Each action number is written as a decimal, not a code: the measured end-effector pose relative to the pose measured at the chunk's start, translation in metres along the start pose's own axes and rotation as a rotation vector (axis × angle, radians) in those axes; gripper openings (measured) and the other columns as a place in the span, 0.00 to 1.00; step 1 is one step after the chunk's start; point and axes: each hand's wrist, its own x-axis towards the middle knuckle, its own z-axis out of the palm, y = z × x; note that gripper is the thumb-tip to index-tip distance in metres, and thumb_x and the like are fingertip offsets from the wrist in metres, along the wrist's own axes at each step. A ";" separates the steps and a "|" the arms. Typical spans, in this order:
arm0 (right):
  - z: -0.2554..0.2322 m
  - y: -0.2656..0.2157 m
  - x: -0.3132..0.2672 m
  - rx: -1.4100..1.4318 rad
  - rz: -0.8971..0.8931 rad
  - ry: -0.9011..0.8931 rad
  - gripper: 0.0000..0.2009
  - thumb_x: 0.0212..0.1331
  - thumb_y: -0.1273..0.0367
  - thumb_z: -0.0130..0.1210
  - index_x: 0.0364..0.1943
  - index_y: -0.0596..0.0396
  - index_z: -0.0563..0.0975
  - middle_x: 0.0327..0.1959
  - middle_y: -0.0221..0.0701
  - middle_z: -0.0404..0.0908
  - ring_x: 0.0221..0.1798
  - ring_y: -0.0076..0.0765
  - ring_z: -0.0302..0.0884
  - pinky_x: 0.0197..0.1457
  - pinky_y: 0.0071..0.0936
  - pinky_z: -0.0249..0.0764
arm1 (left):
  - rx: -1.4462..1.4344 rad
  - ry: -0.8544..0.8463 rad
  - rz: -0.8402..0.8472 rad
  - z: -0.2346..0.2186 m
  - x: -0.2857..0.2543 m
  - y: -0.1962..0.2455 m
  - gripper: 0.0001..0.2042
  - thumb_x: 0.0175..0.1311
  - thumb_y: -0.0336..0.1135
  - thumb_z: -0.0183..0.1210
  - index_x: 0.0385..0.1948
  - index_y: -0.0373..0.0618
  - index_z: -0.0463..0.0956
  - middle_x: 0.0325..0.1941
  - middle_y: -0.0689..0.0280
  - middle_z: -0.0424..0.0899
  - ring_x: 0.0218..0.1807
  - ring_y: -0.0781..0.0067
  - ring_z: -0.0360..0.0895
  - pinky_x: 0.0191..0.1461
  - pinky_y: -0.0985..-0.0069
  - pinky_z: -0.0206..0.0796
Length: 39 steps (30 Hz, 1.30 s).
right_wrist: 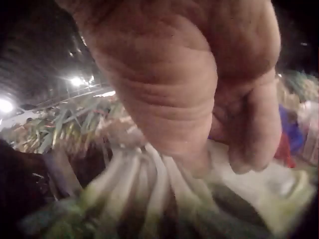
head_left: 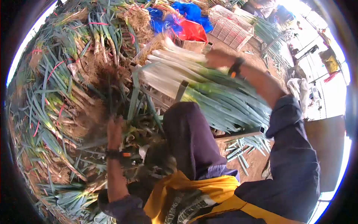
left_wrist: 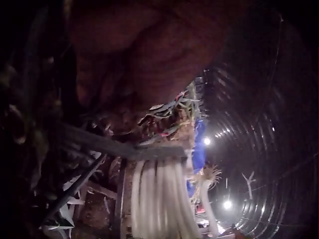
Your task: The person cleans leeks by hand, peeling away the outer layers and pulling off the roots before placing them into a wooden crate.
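Observation:
A row of trimmed leeks (head_left: 209,87) lies side by side on a metal frame, white stems to the upper left and green leaves to the lower right. At its upper edge, my right hand (head_left: 220,59) has its fingers curled round a leek's pale stalk (right_wrist: 249,181). A leek with roots (left_wrist: 207,186) stands out beside the row in the left wrist view. My left hand (head_left: 115,130) is blurred, low over the dark gap between the row and the pile; its fingers and anything in them cannot be made out.
Untrimmed leeks (head_left: 56,89), some tied with pink bands, are heaped along the left. Behind the row are blue plastic (head_left: 192,13), a red bag (head_left: 192,31) and a pale crate (head_left: 229,28). Cut leaf pieces (head_left: 240,151) litter the ground. A brown panel (head_left: 326,149) stands at right.

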 end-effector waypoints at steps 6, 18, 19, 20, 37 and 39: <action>0.013 0.001 0.006 0.248 0.069 -0.087 0.15 0.58 0.60 0.59 0.33 0.61 0.80 0.34 0.48 0.81 0.41 0.55 0.81 0.46 0.49 0.75 | 0.132 0.024 0.008 0.086 0.026 -0.014 0.28 0.67 0.43 0.60 0.64 0.35 0.69 0.68 0.45 0.71 0.65 0.41 0.70 0.66 0.50 0.63; 0.080 0.009 0.055 0.076 -0.045 -0.045 0.07 0.63 0.73 0.50 0.40 0.62 0.75 0.39 0.50 0.77 0.46 0.62 0.77 0.47 0.51 0.73 | 0.596 -0.297 -0.083 0.104 -0.006 -0.026 0.21 0.62 0.40 0.56 0.56 0.47 0.78 0.59 0.51 0.78 0.64 0.52 0.73 0.66 0.49 0.63; 0.087 0.015 0.055 0.020 -0.066 -0.032 0.06 0.63 0.74 0.48 0.39 0.62 0.75 0.38 0.49 0.77 0.41 0.59 0.76 0.45 0.48 0.73 | 0.731 -0.294 0.060 0.120 -0.016 -0.060 0.22 0.63 0.44 0.57 0.58 0.48 0.77 0.60 0.53 0.78 0.65 0.52 0.72 0.67 0.48 0.62; 0.117 0.026 0.059 0.891 0.258 -0.003 0.05 0.63 0.75 0.49 0.38 0.62 0.74 0.36 0.45 0.76 0.36 0.53 0.73 0.42 0.43 0.72 | 1.026 -0.347 0.196 0.134 -0.028 -0.078 0.25 0.66 0.51 0.57 0.63 0.51 0.75 0.64 0.56 0.77 0.67 0.53 0.70 0.69 0.45 0.60; -0.186 -0.280 0.158 0.678 -0.382 -0.256 0.21 0.70 0.57 0.54 0.60 0.55 0.76 0.49 0.32 0.82 0.41 0.26 0.81 0.41 0.28 0.79 | -0.388 -0.145 0.106 -0.039 -0.059 0.144 0.17 0.72 0.37 0.59 0.55 0.36 0.76 0.44 0.63 0.86 0.42 0.66 0.84 0.49 0.72 0.77; -0.180 -0.350 0.185 0.674 -0.549 -0.330 0.21 0.70 0.56 0.55 0.57 0.58 0.78 0.44 0.35 0.83 0.39 0.28 0.82 0.42 0.30 0.80 | -0.722 -0.046 0.043 -0.075 -0.091 0.174 0.18 0.74 0.39 0.58 0.55 0.34 0.75 0.41 0.66 0.85 0.41 0.74 0.82 0.47 0.75 0.75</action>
